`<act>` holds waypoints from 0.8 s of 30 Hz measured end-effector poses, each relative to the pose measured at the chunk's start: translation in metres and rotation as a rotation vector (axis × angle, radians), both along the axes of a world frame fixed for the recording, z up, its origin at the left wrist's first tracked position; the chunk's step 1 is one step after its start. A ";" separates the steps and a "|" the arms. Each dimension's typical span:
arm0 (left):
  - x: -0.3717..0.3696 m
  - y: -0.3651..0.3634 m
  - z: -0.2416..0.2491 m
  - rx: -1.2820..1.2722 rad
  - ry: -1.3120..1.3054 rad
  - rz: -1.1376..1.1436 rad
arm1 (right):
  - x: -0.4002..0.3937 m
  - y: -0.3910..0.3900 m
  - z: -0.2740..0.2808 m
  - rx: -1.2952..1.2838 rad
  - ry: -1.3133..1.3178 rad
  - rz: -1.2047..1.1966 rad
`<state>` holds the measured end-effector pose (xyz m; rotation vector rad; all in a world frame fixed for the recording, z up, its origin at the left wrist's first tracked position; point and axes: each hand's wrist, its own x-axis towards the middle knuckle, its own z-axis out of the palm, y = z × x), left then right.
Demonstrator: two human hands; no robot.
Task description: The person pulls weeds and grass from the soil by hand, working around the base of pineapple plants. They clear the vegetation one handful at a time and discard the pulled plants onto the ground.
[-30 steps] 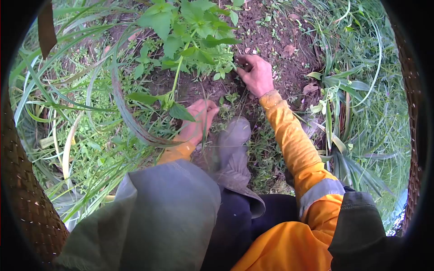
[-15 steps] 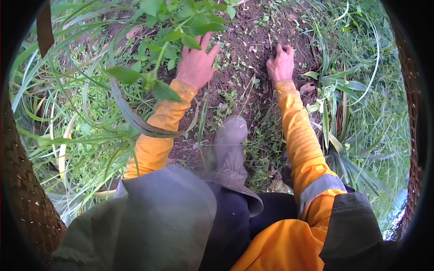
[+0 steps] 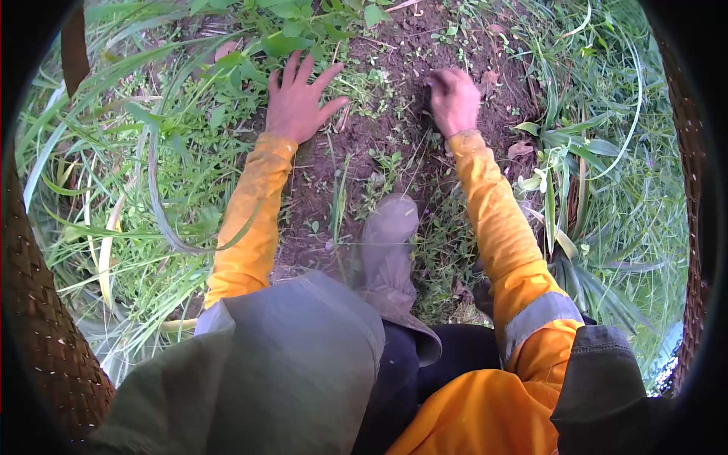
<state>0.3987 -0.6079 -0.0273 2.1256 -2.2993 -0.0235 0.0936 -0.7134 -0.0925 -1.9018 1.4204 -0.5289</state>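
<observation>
My left hand [image 3: 298, 101] is open with its fingers spread, palm down, beside the leafy green plants [image 3: 284, 34] and low over the ground. Across the strip of brown soil [image 3: 387, 64], my right hand [image 3: 455, 101] has its fingers curled together close to the earth. Its fingertips are blurred, and whatever they may pinch cannot be made out. Small green weeds [image 3: 390, 163] and bits of pale plant litter dot the soil between the hands.
My boot [image 3: 389, 227] stands on the soil below the hands. Long grass [image 3: 91, 197] crowds the left side, and a strappy-leaved plant [image 3: 580, 144] grows at the right. Woven brown brim edges [image 3: 45, 334] frame the view.
My left hand has moved left and spread its fingers wider; the leafy stem that hung in front of it has shifted up and away. My right hand has moved slightly left, its fingers still curled.
</observation>
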 end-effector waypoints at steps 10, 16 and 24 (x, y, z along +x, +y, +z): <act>-0.004 -0.001 0.000 -0.144 0.200 0.006 | 0.036 0.024 0.048 0.085 -0.014 0.274; -0.002 0.005 -0.002 -0.234 0.264 0.021 | 0.047 0.043 0.007 -0.128 -0.101 0.190; 0.002 0.014 0.003 -0.187 0.134 0.113 | 0.035 0.028 0.023 -0.061 -0.270 -0.104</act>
